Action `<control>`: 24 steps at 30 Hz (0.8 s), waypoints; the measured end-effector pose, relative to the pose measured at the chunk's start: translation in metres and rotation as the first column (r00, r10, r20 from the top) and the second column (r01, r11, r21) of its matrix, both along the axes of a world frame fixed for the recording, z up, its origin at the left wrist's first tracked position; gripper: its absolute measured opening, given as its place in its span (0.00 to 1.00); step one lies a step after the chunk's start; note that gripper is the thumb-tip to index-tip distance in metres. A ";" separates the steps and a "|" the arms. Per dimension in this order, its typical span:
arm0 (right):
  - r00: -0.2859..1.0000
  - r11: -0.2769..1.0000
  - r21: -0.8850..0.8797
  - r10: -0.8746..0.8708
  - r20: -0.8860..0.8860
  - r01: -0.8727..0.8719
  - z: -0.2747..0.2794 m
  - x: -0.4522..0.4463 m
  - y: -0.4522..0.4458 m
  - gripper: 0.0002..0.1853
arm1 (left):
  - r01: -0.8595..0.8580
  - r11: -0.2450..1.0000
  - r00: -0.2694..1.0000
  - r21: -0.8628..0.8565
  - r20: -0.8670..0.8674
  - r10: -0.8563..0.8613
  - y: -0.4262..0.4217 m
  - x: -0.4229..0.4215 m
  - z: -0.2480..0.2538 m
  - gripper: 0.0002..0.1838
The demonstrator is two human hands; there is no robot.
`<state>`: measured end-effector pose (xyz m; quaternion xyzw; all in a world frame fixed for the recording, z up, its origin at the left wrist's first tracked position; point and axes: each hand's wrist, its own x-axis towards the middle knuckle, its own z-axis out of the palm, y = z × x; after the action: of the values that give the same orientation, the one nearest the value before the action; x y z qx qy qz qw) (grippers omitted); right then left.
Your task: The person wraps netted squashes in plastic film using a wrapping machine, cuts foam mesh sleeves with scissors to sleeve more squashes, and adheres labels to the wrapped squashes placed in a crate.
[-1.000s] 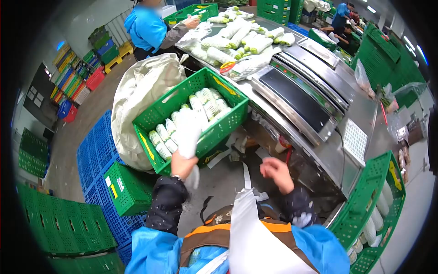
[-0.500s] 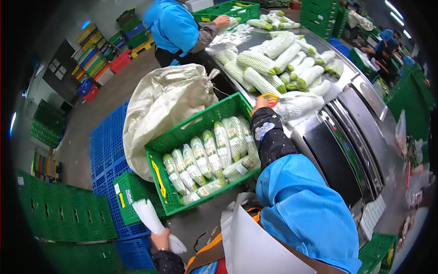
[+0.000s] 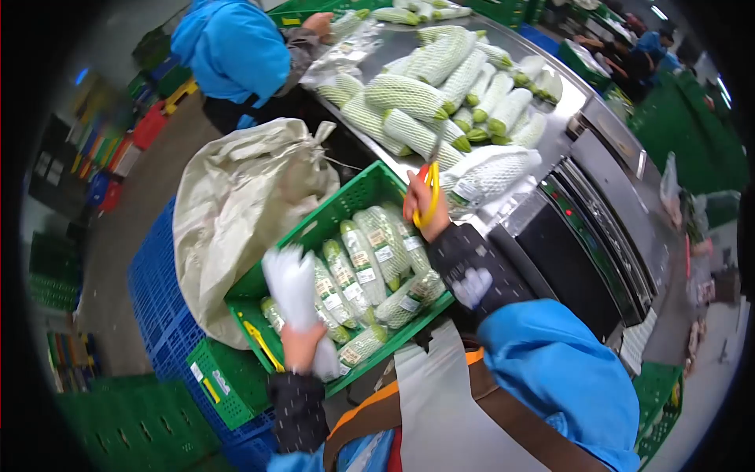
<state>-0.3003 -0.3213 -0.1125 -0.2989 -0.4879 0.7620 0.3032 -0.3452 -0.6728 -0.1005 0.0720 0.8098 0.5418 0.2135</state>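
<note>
My left hand [image 3: 303,348] is closed around a bundle of white foam net sleeves [image 3: 289,285], blurred by motion, above the left part of a green crate [image 3: 305,219]. Inside the crate lie several wrapped, labelled gourds [image 3: 362,259], some in foam netting. A pair of scissors [image 3: 432,193] with red and yellow handles is gripped in my right hand [image 3: 432,214], blades pointing up and away. That hand is at the crate's far right corner, beside a netted gourd bundle [image 3: 491,171] on the metal table. Several netted pale green gourds [image 3: 409,96] are piled farther back.
A large white sack [image 3: 236,204] stands left of the crate, over blue pallets [image 3: 161,275]. A co-worker in blue [image 3: 232,55] is at the table's far left. A black and metal machine [image 3: 578,244] is on the right. Another green crate [image 3: 228,381] sits lower left.
My left hand has risen with the sleeves from beside the crate to over it. My right hand has drawn back slightly left and down, the scissors now pointing upward. The view has shifted.
</note>
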 end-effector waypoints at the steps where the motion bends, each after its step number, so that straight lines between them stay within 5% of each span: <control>1: 0.964 0.963 0.071 0.261 -0.037 -0.258 0.023 0.037 -0.010 0.27 | 0.225 0.974 0.974 0.024 -0.039 -0.224 0.036 -0.021 0.001 0.18; 2: 0.903 0.891 0.151 0.428 0.033 -0.428 0.034 0.071 -0.015 0.28 | 0.305 0.952 0.952 0.008 -0.043 -0.304 0.076 -0.033 0.011 0.16; 3: 0.844 0.802 0.282 0.454 0.284 -0.527 0.053 0.105 -0.020 0.27 | 0.405 0.914 0.912 -0.038 -0.054 -0.406 0.112 -0.040 0.028 0.17; 4: 0.798 0.812 0.312 0.279 0.534 -0.493 0.051 0.134 -0.033 0.24 | 0.474 0.878 0.880 0.074 -0.063 -0.470 0.141 -0.049 0.025 0.21; 5: 0.792 0.530 0.658 0.043 0.609 -0.535 0.055 0.158 -0.035 0.13 | 0.488 0.851 0.863 0.193 0.040 -0.504 0.168 -0.053 0.024 0.25; 7: 0.772 0.599 0.691 -0.180 0.609 -0.405 0.040 0.210 -0.039 0.07 | 0.572 0.753 0.794 0.325 0.012 -0.608 0.212 -0.051 0.019 0.21; 8: 0.750 0.406 0.839 -0.407 0.521 -0.362 0.050 0.227 -0.039 0.07 | 0.606 0.721 0.751 0.336 0.060 -0.658 0.229 -0.046 0.023 0.16; 10: 0.616 0.721 0.574 -0.262 0.743 -0.387 0.074 0.261 -0.036 0.10 | 0.637 0.668 0.648 0.385 0.201 -0.734 0.254 -0.029 0.042 0.17; 13: 0.972 0.918 0.351 0.121 0.201 -0.187 0.093 0.281 -0.030 0.16 | 0.672 0.569 0.465 0.474 0.328 -0.822 0.287 -0.007 0.052 0.18; 16: 0.970 0.923 0.303 0.207 0.130 -0.237 0.088 0.300 -0.005 0.24 | 0.690 0.504 0.360 0.520 0.358 -0.862 0.318 0.027 0.066 0.17; 17: 0.974 0.950 0.274 0.096 0.206 -0.152 0.077 0.304 0.003 0.29 | 0.695 0.502 0.356 0.515 0.360 -0.862 0.324 0.042 0.071 0.17; 18: 0.869 0.917 0.344 0.007 0.494 -0.203 0.084 0.311 0.014 0.32 | 0.702 0.496 0.353 0.512 0.355 -0.866 0.331 0.057 0.076 0.17; 20: 0.799 0.872 0.462 -0.158 0.580 -0.163 0.074 0.327 0.029 0.36 | 0.689 0.514 0.354 0.511 0.382 -0.854 0.340 0.084 0.068 0.16; 21: 0.912 0.947 0.301 -0.027 0.409 -0.107 0.088 0.336 0.034 0.39 | 0.640 0.581 0.373 0.503 0.458 -0.807 0.342 0.102 0.081 0.14; 22: 0.978 0.987 0.120 0.082 0.191 -0.106 0.098 0.345 0.035 0.42 | 0.662 0.508 0.317 0.551 0.409 -0.856 0.347 0.107 0.072 0.08; 24: 0.961 0.980 0.003 0.194 -0.197 -0.197 0.076 0.360 0.046 0.43 | 0.690 0.471 0.227 0.550 0.454 -0.862 0.353 0.127 0.076 0.14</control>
<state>0.0600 -0.2757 -0.0364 -0.1755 -0.4763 0.8180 0.2705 -0.2177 -0.3197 -0.0248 0.2868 0.4492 0.4337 0.7266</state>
